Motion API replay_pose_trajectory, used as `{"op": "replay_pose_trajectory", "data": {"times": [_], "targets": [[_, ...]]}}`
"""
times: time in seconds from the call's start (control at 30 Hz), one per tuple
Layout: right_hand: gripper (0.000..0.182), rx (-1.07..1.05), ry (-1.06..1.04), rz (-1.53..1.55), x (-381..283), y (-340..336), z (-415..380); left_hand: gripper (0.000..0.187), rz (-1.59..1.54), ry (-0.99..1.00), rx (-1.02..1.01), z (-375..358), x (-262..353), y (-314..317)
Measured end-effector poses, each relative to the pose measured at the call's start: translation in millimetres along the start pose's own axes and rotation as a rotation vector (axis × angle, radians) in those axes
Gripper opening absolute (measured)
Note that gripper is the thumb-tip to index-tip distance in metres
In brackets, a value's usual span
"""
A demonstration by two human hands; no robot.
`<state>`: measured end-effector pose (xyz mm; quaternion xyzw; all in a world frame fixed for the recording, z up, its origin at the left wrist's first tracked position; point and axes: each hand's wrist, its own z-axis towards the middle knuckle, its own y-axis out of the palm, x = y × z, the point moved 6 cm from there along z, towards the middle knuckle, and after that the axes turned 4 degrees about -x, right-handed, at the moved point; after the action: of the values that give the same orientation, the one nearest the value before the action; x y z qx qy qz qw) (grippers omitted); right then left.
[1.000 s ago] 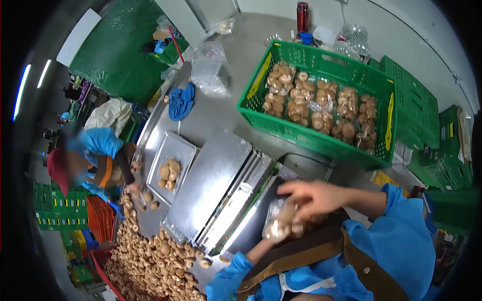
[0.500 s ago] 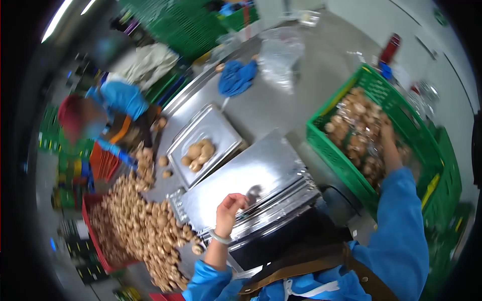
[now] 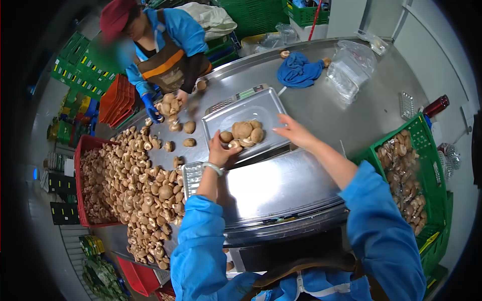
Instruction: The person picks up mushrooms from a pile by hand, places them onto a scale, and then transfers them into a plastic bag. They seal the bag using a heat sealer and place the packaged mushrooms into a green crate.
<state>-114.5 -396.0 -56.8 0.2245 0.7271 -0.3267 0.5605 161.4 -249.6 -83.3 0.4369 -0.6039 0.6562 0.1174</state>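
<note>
Red crate (image 3: 89,143): sat way over on the left, loaded with mushrooms.
Mushroom pile (image 3: 150,195): was spread loose across the desk (image 3: 391,80), right beside that crate.
Co-worker (image 3: 170,62): stood across the desk in a red cap, with a blue glove (image 3: 152,110) by some mushrooms.
Left hand (image 3: 222,149): half curled at the near left of the little heap; honestly couldn't tell if it had hold of one.
Little heap (image 3: 242,131): brown mushrooms sitting on the scale tray (image 3: 273,110), between the two hands.
Metal plate (image 3: 286,175): lay just in front of the scale tray, pretty shiny.
Right hand (image 3: 293,131): fingers spread, nothing in it, near the tray's right edge.
Blue cloth (image 3: 299,70): was bunched up past the scale tray.
Plastic bag (image 3: 353,65): lay right of the cloth.
Green crate (image 3: 436,173): held packed mushrooms, far right.
</note>
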Motion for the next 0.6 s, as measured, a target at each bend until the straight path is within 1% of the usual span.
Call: {"op": "replay_pose_trajectory", "data": {"times": [0.03, 0.1, 0.13, 0.23, 0.27, 0.33, 0.4, 0.43, 0.5, 0.57, 0.6], "targets": [[0.077, 0.046, 0.025, -0.044, 4.8, 22.9, 22.5, 0.114, 0.069, -0.003, 0.024, -2.5, 8.4, -1.5], [0.082, 0.069, -0.002, -0.087, 20.8, 56.9, 60.6, 0.111, 0.117, 0.021, 0.055, 0.6, 4.0, 0.6], [0.085, 0.082, -0.010, -0.112, 18.0, 68.7, 65.8, 0.105, 0.041, -0.002, 0.036, -0.5, 6.5, -0.5], [0.083, 0.096, 0.006, -0.346, 4.1, 74.9, 48.0, 0.096, 0.051, 0.124, 0.080, -12.9, 22.6, -7.5], [0.082, 0.120, -0.019, -0.353, -5.7, 69.9, 36.5, 0.091, 0.042, 0.189, 0.127, -19.4, 29.4, -10.7], [0.081, 0.160, -0.063, -0.365, -29.0, 61.1, -0.6, 0.092, 0.002, 0.176, 0.094, -48.4, 56.1, -21.0], [0.081, 0.175, -0.038, -0.318, -53.1, 53.5, -48.6, 0.095, -0.045, 0.197, 0.079, -84.9, 82.5, -31.3], [0.081, 0.183, -0.025, -0.291, -60.7, 51.9, -73.5, 0.097, -0.119, 0.146, 0.043, -105.6, 90.0, -29.5], [0.079, 0.146, 0.046, -0.299, -63.4, 51.2, -118.5, 0.098, 0.006, 0.260, 0.079, -151.6, 103.0, -20.6], [0.077, 0.133, 0.099, -0.315, -51.9, 60.1, -163.7, 0.102, -0.124, 0.084, -0.087, -191.7, 94.3, 0.3], [0.077, 0.137, 0.110, -0.332, -45.7, 66.9, -183.9, 0.105, -0.104, 0.085, -0.100, -210.3, 93.5, 6.9]]}}
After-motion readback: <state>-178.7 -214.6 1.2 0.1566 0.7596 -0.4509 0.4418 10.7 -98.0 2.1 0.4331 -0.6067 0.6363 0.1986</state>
